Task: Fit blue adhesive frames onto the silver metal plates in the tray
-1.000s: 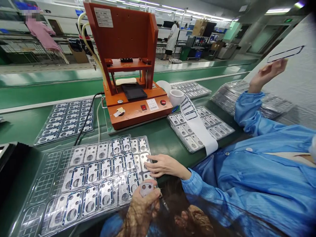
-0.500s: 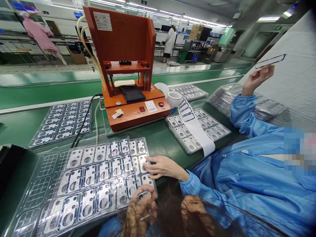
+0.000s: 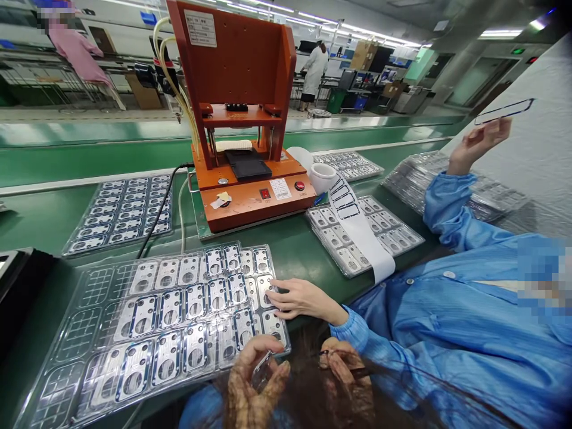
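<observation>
We hold a small metal plate (image 3: 261, 369) in our left hand (image 3: 252, 387), fingers curled round its edges and the part tilted on edge, probably so that its face catches the light for a look. Our right hand (image 3: 346, 372) is pinched shut near a thin dark tool (image 3: 328, 353); strands of dark hair lie across it, so we cannot tell how firmly it grips. Both hands sit just off the near edge of the clear blister tray (image 3: 80, 298).

The tray is thin moulded plastic, glossy, with rectangular pockets in rows. Most pockets carry flat silvery plates, each pierced by a round hole and smaller cut-outs; several carry a dark blue border. The pockets keep the parts apart and face-up.

A co-worker in a blue smock rests one hand (image 3: 297, 297) on the tray's right corner, fingers flat on the plates. The co-worker's other hand (image 3: 478, 143) lifts a thin dark gasket frame (image 3: 504, 111) well clear of the bench.

Beyond stand an orange press fixture (image 3: 241, 113), a roll of white liner (image 3: 357, 229) laid over a second tray, and a green conveyor belt (image 3: 89, 158).
</observation>
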### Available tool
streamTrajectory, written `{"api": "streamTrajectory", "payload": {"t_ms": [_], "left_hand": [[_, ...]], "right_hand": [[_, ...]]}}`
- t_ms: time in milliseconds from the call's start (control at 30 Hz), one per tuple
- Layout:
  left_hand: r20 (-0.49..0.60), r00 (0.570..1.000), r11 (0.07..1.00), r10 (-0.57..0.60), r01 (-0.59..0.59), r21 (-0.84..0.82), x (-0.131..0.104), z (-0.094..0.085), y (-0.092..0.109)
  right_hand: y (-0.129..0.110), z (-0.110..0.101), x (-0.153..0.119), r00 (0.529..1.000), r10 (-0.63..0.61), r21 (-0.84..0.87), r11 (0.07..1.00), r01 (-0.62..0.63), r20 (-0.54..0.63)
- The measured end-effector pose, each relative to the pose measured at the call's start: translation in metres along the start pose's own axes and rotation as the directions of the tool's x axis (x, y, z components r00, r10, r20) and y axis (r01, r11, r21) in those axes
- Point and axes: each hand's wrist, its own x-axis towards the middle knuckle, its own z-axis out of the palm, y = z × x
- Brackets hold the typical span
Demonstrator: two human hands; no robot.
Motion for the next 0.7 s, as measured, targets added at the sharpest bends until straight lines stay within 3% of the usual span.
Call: {"api": "streamTrajectory", "payload": {"t_ms": [100,300,500,700], "left_hand": [[-0.016,1.000,0.993,-0.023,0.021,-0.113,-0.005,0.004,0.006],[0.043,0.999,0.998,-0.022,0.025,-0.062,-0.005,-0.001,0.011],[0.057,0.998,0.999,-0.039,0.041,-0.031,-0.004,-0.004,0.012],[0.031,0.991,0.990,-0.131,0.132,-0.046,-0.004,-0.003,0.013]], "right_hand": [[0.000,-0.002,-0.001,1.000,-0.004,0.015,1.000,0.005,-0.009],[0.001,-0.006,-0.001,0.999,0.036,0.032,0.999,-0.036,-0.016],[0.001,-0.005,-0.002,0.999,0.001,0.049,0.999,0.001,-0.046],[0.000,-0.005,-0.002,0.997,0.020,0.072,0.997,-0.015,-0.069]]}}
